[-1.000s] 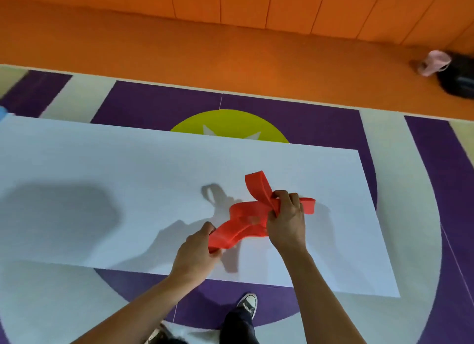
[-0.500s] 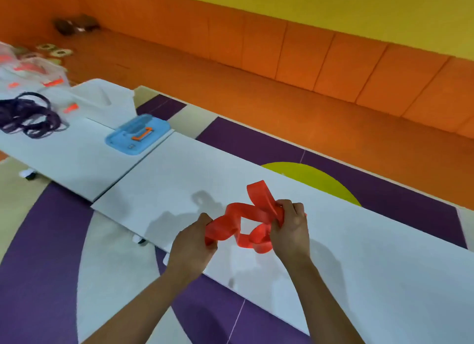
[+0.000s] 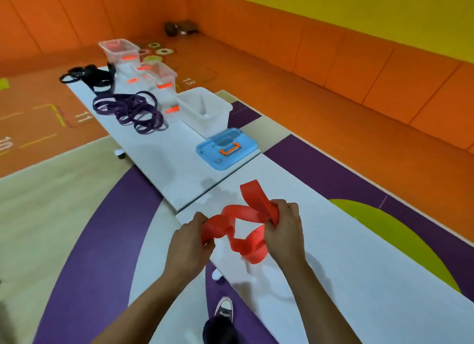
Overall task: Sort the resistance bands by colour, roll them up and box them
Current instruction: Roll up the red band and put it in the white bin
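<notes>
Evidently a rolling step: red band [image 3: 238, 211] was pinched by left hand [image 3: 189, 243] and gripped by right hand [image 3: 284, 231]. Twisted loops likely needed flattening first.

Smooth, rubbery, faintly glossy red band [image 3: 252, 198]; matt white table [image 3: 359, 254]; clear glossy plastic boxes [image 3: 120, 48]; smooth blue plastic lid [image 3: 207, 151].

A single wide-angle camera on the person's head looks forward and down, close over the left hand [image 3: 191, 243] and right hand [image 3: 284, 231] at lower centre, along the white table [image 3: 354, 272] that runs off to the upper left toward the far orange wall [image 3: 64, 23].
</notes>
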